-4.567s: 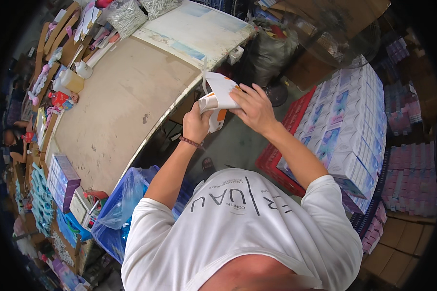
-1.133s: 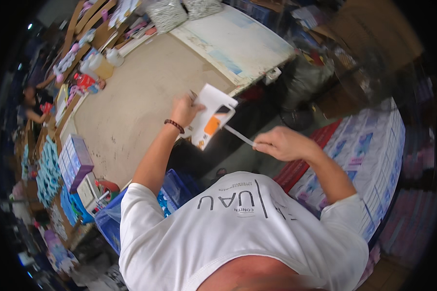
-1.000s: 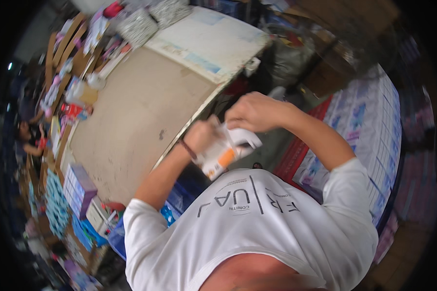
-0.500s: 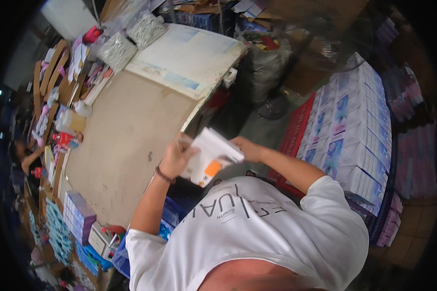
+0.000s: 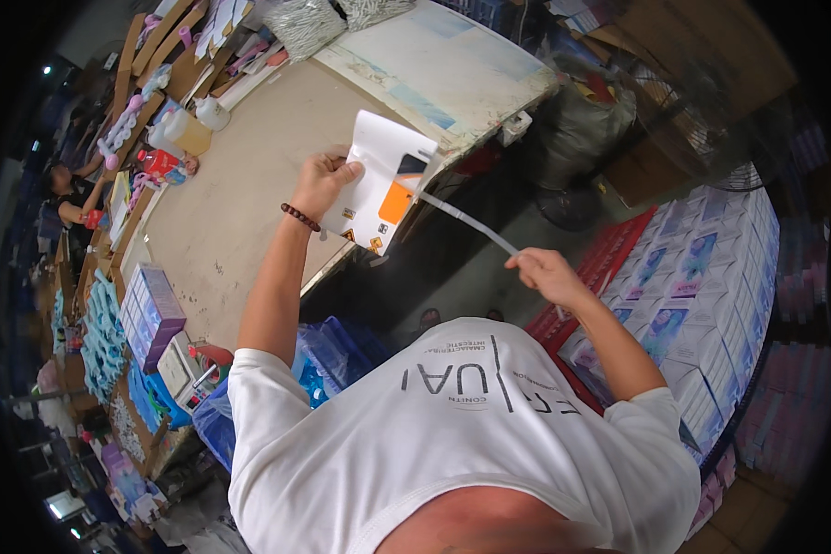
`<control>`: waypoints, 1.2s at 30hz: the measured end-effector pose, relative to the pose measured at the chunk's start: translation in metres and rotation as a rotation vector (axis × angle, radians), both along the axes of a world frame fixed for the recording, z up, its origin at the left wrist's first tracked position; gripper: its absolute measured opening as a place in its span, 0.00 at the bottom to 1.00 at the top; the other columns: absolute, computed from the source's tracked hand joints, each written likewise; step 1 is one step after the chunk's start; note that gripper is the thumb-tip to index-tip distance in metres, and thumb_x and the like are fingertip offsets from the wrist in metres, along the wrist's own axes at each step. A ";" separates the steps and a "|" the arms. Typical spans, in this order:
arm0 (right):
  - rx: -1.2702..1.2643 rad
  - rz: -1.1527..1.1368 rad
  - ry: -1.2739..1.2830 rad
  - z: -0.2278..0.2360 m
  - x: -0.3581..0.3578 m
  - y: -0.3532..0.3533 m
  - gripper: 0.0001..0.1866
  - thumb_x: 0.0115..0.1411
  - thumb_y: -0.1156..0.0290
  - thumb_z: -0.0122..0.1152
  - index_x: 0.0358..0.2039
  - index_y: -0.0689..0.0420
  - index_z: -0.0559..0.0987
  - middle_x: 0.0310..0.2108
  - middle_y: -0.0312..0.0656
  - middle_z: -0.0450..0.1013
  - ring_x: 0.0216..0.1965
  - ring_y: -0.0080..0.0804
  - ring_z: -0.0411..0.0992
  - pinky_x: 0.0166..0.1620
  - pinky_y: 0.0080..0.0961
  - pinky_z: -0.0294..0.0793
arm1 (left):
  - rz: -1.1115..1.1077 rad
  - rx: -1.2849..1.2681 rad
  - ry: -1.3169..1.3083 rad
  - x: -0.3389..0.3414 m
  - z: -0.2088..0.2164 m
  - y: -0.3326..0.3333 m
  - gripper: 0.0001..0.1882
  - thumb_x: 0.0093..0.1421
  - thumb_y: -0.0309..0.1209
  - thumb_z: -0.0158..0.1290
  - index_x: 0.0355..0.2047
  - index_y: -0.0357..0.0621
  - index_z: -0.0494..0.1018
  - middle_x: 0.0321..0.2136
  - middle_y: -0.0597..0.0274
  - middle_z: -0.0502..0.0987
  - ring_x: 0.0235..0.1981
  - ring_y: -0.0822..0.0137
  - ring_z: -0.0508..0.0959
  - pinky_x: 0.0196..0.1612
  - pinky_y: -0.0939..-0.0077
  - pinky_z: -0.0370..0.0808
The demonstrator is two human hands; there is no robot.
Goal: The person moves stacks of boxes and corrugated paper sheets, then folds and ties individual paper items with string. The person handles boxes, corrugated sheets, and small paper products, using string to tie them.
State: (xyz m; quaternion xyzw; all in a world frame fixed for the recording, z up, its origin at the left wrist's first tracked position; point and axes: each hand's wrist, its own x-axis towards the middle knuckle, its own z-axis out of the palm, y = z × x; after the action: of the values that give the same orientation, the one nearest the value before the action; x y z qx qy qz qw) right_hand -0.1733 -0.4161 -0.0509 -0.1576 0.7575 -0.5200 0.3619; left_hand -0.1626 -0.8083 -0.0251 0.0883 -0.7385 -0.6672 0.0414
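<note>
My left hand (image 5: 323, 189), closed with the thumb on top, grips the left side of a white folded piece (image 5: 371, 185), card or plastic. The piece has an orange rectangle, a dark patch and small yellow and black marks. It is held in the air over the right edge of the table. From its right side a narrow pale strip (image 5: 466, 220) runs taut, down and right. My right hand (image 5: 543, 274) pinches the far end of this strip, well apart from the white piece. What lies behind the white piece is hidden.
The beige table (image 5: 249, 157) has jugs (image 5: 186, 132) and a red-labelled bottle (image 5: 160, 166) along its left edge. Stacked white and purple boxes (image 5: 702, 268) stand right on a red base (image 5: 609, 249). A blue crate (image 5: 342, 346) sits below my left arm. Someone works far left.
My right hand has pulled away from the white piece, down and right, drawing out the pale strip. The left hand has raised the piece. The view has shifted too.
</note>
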 end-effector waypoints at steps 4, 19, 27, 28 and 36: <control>0.041 -0.015 0.129 -0.010 -0.008 0.024 0.15 0.64 0.65 0.48 0.27 0.62 0.75 0.15 0.30 0.60 0.19 0.16 0.57 0.23 0.18 0.58 | -0.001 0.049 -0.012 0.004 0.000 -0.003 0.13 0.57 0.24 0.55 0.41 0.30 0.73 0.31 0.57 0.79 0.30 0.72 0.77 0.35 0.78 0.75; -0.066 0.773 1.062 0.103 -0.065 -0.073 0.06 0.51 0.67 0.52 0.24 0.52 0.77 0.23 0.44 0.74 0.26 0.46 0.73 0.30 0.39 0.70 | -0.488 -0.764 0.102 0.011 -0.007 0.123 0.10 0.51 0.27 0.56 0.32 0.32 0.76 0.22 0.39 0.74 0.20 0.51 0.76 0.28 0.66 0.73; -0.581 0.353 0.398 0.010 -0.066 -0.074 0.14 0.49 0.62 0.64 0.31 0.60 0.78 0.26 0.36 0.75 0.29 0.19 0.71 0.32 0.22 0.71 | -0.241 -0.289 0.339 0.027 0.023 0.119 0.08 0.55 0.25 0.56 0.31 0.30 0.75 0.23 0.55 0.77 0.22 0.69 0.76 0.29 0.77 0.72; -0.399 0.370 0.273 0.007 -0.069 -0.070 0.12 0.51 0.63 0.62 0.30 0.57 0.77 0.22 0.34 0.71 0.24 0.17 0.67 0.26 0.19 0.66 | -0.141 -0.355 0.319 0.023 0.023 0.112 0.08 0.55 0.25 0.57 0.33 0.31 0.75 0.23 0.55 0.78 0.23 0.71 0.75 0.30 0.78 0.72; -0.131 0.260 -0.335 0.032 -0.059 -0.056 0.07 0.62 0.67 0.49 0.36 0.55 0.73 0.15 0.33 0.65 0.13 0.14 0.56 0.16 0.15 0.54 | -0.094 -0.305 0.140 0.014 0.009 0.094 0.12 0.56 0.26 0.55 0.37 0.27 0.75 0.30 0.58 0.79 0.28 0.75 0.75 0.33 0.79 0.72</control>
State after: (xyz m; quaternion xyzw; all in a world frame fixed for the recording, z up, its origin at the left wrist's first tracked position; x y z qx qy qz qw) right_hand -0.2328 -0.4720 -0.0191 -0.1886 0.6245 -0.5361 0.5357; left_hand -0.1483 -0.7140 -0.0160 -0.0003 -0.8297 -0.5533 0.0743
